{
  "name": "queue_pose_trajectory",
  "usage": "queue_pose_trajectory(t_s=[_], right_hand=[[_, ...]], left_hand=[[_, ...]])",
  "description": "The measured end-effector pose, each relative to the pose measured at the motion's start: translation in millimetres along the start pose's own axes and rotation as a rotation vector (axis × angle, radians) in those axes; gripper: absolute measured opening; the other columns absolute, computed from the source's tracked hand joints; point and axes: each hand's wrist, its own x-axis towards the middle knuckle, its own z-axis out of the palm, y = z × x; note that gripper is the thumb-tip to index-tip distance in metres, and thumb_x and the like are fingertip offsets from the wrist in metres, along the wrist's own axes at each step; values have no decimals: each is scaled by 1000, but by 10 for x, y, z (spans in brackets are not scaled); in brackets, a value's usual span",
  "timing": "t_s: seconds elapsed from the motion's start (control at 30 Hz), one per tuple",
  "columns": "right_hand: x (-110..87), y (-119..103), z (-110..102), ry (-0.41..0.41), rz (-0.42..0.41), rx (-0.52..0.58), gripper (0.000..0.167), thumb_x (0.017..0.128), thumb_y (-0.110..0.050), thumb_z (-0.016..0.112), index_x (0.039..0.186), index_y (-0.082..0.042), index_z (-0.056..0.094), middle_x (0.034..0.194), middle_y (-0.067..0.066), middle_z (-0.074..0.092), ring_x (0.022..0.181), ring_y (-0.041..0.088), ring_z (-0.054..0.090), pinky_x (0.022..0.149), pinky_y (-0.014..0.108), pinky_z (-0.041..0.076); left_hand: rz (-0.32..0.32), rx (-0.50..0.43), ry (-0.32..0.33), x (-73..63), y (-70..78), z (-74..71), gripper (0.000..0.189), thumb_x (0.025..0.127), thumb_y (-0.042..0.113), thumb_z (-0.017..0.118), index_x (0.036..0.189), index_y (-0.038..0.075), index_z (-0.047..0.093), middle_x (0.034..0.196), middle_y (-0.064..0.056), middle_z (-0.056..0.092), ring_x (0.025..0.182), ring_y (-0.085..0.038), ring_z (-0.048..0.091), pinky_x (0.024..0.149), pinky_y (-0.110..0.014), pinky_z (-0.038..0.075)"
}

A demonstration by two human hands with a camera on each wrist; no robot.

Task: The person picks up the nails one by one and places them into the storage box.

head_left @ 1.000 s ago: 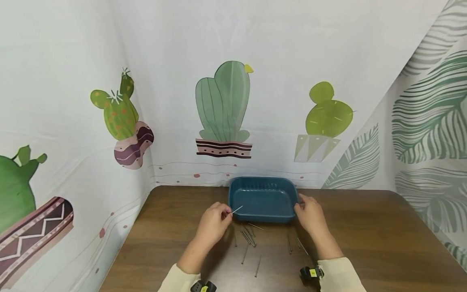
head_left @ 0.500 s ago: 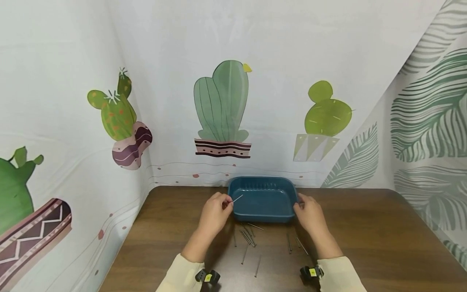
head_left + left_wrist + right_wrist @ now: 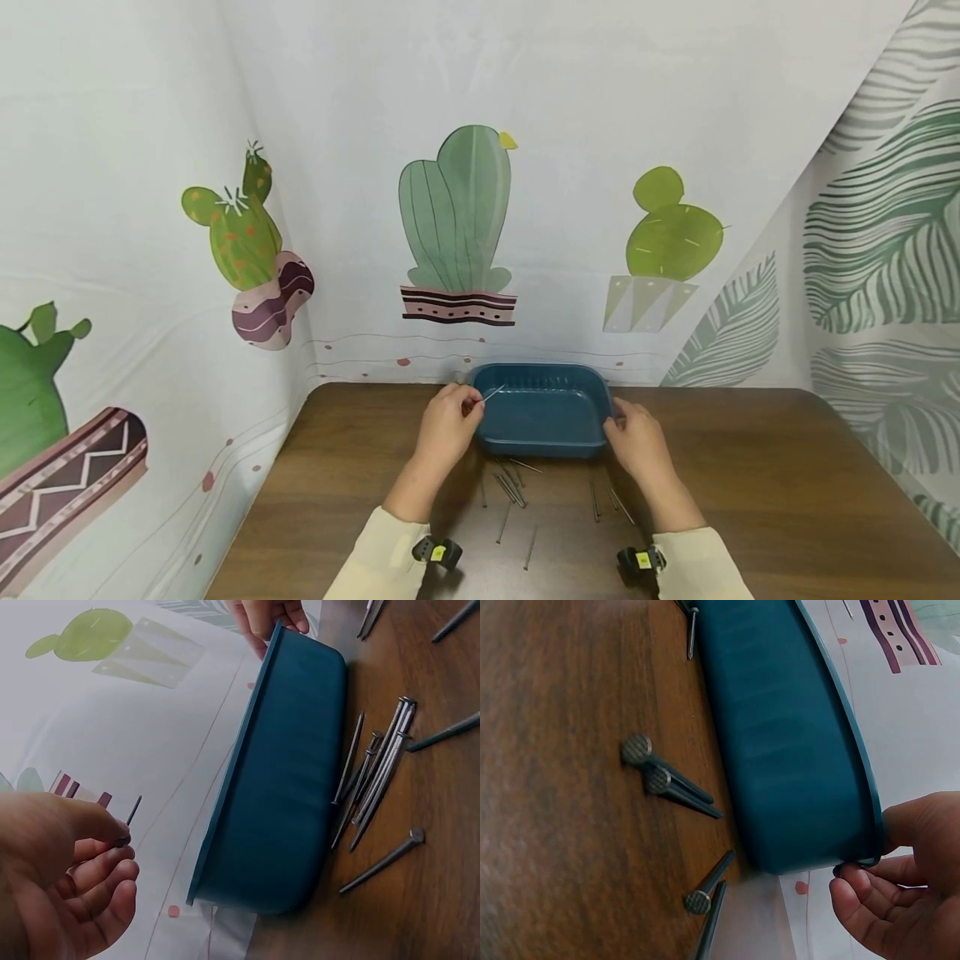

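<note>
My left hand [image 3: 450,421] pinches a nail [image 3: 493,392] between thumb and forefinger, its shaft reaching over the left rim of a blue-green rectangular tray [image 3: 543,448]. In the left wrist view the nail [image 3: 134,811] points away from the hand, its head at the fingertips. At the tray's right end, my right hand [image 3: 637,437] grips the rim with the thumb; the fingers curl beneath it in the right wrist view, where a small dark bit [image 3: 838,871] shows by the fingertips. Several loose nails [image 3: 512,490] lie on the table before the tray.
More nails [image 3: 595,501] lie near the right forearm, and single ones [image 3: 530,547] sit closer to the front. The brown wooden table [image 3: 787,483] ends at a white cloth backdrop [image 3: 570,167] printed with cacti, just behind the tray.
My left hand has moved away from me and slightly right, taking the nail from the tray's front-left corner toward its back-left part. My right hand stays at the tray's right end.
</note>
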Motion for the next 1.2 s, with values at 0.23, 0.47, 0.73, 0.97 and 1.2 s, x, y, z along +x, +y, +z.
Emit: queue_pose_trajectory(t_s=[0.23,0.47,0.73,0.97,1.2], right_hand=[[0,3,-8,8,-4,4,47,95,-11,58,134,14,55,113,30,64,97,36,67,84,51,55],[2,10,-25,1,7,1,47,95,-11,56,135,14,54,113,30,64,99,38,66,86,53,54],[5,0,-22,-7,11,9,46,95,-11,56,135,14,54,114,31,64,102,39,66,89,53,54],[7,-15,-23,-10,15,11,47,95,-11,56,135,13,54,116,31,63,103,39,66,90,53,54],[2,-6,-22,-7,14,6,47,95,-11,57,135,13,54,114,30,64,101,39,66,88,53,54]], left_hand=[[-23,-45,20,71,-3,53,4,92,14,73,89,10,73,83,-1,63,76,-12,59,67,-24,51],[-27,-50,15,115,31,77,6,93,16,72,90,11,72,85,-1,63,76,-13,59,67,-24,50],[-35,-42,15,126,48,93,7,93,16,71,89,11,72,88,-2,64,77,-13,59,68,-25,51],[-37,-46,11,130,77,75,7,94,16,70,91,10,72,89,-3,64,78,-14,59,69,-25,51],[-33,-43,15,134,103,72,7,94,16,70,91,10,72,88,-3,63,78,-13,58,68,-24,51]])
